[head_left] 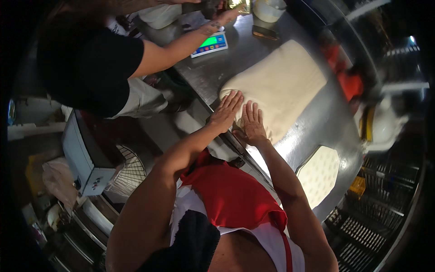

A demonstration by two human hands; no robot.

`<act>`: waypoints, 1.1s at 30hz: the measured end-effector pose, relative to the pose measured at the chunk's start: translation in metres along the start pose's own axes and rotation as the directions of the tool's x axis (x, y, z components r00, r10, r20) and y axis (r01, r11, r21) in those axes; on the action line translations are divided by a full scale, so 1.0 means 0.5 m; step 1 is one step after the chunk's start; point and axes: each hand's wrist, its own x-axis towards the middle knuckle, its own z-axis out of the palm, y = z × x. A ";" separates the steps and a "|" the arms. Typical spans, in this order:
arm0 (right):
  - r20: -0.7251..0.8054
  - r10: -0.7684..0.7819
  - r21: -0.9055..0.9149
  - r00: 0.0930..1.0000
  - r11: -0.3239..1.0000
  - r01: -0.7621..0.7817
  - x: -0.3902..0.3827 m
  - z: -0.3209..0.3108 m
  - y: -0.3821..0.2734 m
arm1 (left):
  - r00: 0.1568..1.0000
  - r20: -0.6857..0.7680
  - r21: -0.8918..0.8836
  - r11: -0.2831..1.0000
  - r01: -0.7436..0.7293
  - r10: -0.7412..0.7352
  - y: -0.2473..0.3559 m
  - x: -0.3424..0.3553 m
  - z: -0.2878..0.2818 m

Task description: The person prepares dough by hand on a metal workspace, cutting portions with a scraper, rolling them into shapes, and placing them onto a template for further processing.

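Note:
A large, thick slab of pale dough lies on the steel table. My left hand rests with its fingers stretched out on the dough's near left corner. Beside it, my right hand lies flat on the near edge of the dough, fingers extended and slightly apart. Neither hand holds anything. The two hands are close together but not touching, and the dough bulges a little around them.
Across the table at the left, a co-worker in a black shirt reaches past a digital scale. A white bucket and a dark phone-like slab stand beyond the dough. At the right lies a pale dotted sheet; black crates stand below.

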 end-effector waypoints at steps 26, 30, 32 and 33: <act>-0.004 -0.299 0.047 0.954 0.953 0.299 -0.174 0.005 0.068 | 0.900 0.102 0.040 0.906 0.422 -0.424 0.106 0.012 0.015; -0.067 -0.257 0.131 0.964 0.956 0.264 -0.167 0.029 0.049 | 0.871 0.269 0.115 0.911 0.395 -0.411 0.113 0.021 -0.026; -0.070 -0.254 0.156 0.965 0.952 0.262 -0.165 0.029 0.038 | 0.858 0.309 0.185 0.911 0.368 -0.410 0.100 0.020 -0.034; -0.093 -0.225 0.172 0.970 0.956 0.238 -0.158 0.027 0.030 | 0.865 0.320 0.205 0.919 0.336 -0.387 0.086 0.013 -0.041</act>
